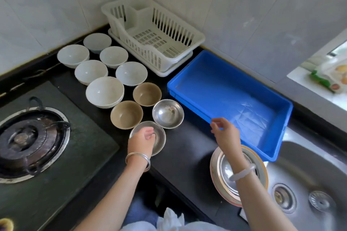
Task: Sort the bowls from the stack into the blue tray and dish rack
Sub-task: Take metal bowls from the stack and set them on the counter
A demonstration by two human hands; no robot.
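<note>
Fingers (151, 135) of the left hand (140, 141) are curled down into the near steel bowl (160, 142). They seem to hold it by its near rim, though the back of the hand hides the contact.

Just beyond these fingers stands a second steel bowl (168, 113). Farther out come two tan bowls (126, 114), then the white bowls (105, 92), all upright on the counter (187, 152).

The right hand (226, 133) hovers with its fingers (216, 124) loosely bent, holding nothing. Just past them is the near edge of the blue tray (225, 95), which has no bowl in it. The dish rack (163, 24), far beyond, has none either. Under the right forearm a stack (221, 167) rests at the sink edge.

I judge that the sorting is only starting. The next move calls for lifting the steel bowl level and carrying it right, over the tray wall.
</note>
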